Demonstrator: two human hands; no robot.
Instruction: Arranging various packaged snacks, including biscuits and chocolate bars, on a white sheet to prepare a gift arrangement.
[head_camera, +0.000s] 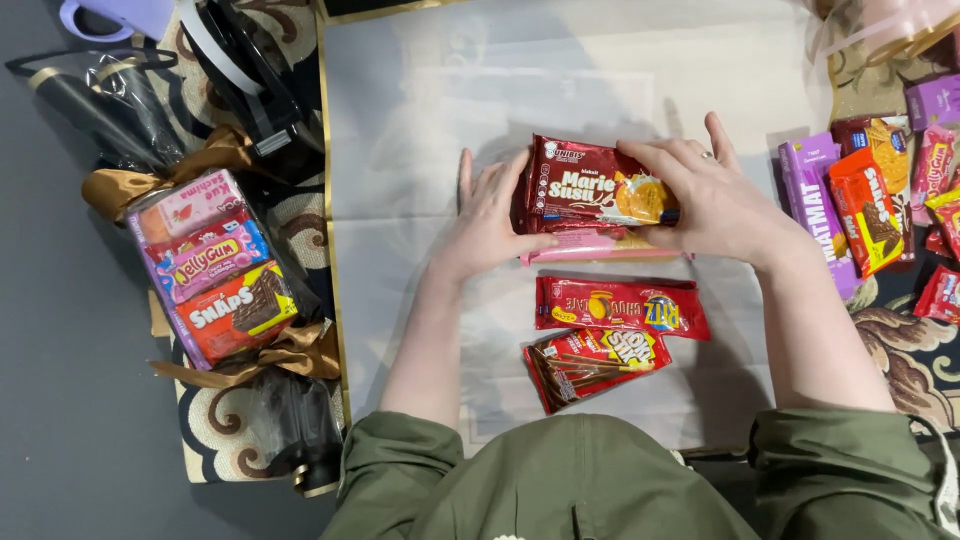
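Gripping a dark red biscuit pack (590, 185) from both ends, the two hands sit mid-frame over a translucent white wrapping sheet (420, 90). Left hand (487, 220) presses flat against the pack's left end w/ thumb underneath; right hand (705, 195) wraps over the right end, fingers covering part of the biscuit picture, ring on one finger. The pack rests on top of a pink pack (600, 246), most of which is hidden; only its lower edge shows.

Just below, apart from the stack, lies a red cracker pack (620, 305), and below that a red chocolate stick pack (590, 362), tilted, lower corner near the green jacket (600, 480).

Left side: a wrapped bundle of snacks (215, 270) in clear film w/ gold-brown ribbon, on a patterned cloth (225, 440). Dark shapes in crinkled plastic above and below it are hard to make out. Black tape dispenser (245, 75) is at top left; a purple handle (110, 18) is cut off by the top edge.

Right side: a purple wafer box (815, 205) w/ an orange-red biscuit pack (865, 215) leaning on it, plus more snack packs (935, 170) cut off by the frame edge. Pale ribbon roll (900, 25) at top right is only partly in view. Sheet's far edge blurs into glare.
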